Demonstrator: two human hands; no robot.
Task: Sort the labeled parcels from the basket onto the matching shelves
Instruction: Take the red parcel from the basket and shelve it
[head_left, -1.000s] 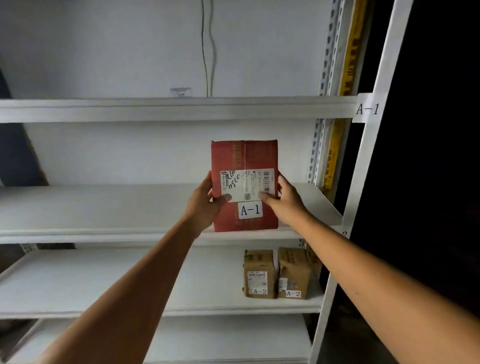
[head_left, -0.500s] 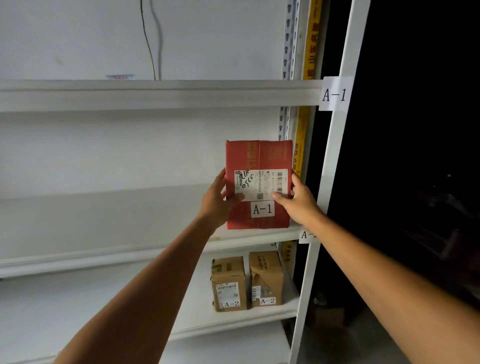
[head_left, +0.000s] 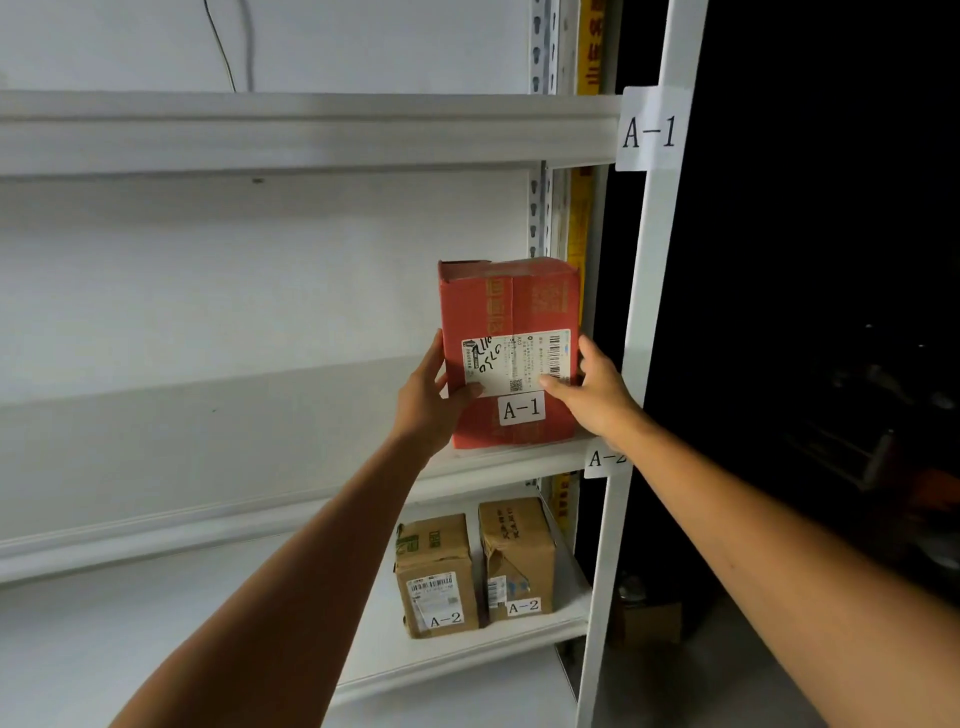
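Red cardboard parcel (head_left: 511, 358) tagged "A-1" stands upright on the white metal shelf (head_left: 519, 457), gripped by both hands.

Left hand (head_left: 428, 400) clasps its 9 o'clock edge and right hand (head_left: 597, 389) its 3 o'clock edge, thumbs pressing the shipping label. At 6 o'clock, one shelf down, two brown cardboard boxes (head_left: 470, 571) marked "A-2" stand side by side.

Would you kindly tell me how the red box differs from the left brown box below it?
The red box is tagged A-1, the brown box A-2. The red box is gripped by the left hand and right hand; the brown box stands untouched. Both stand upright and carry shipping labels.
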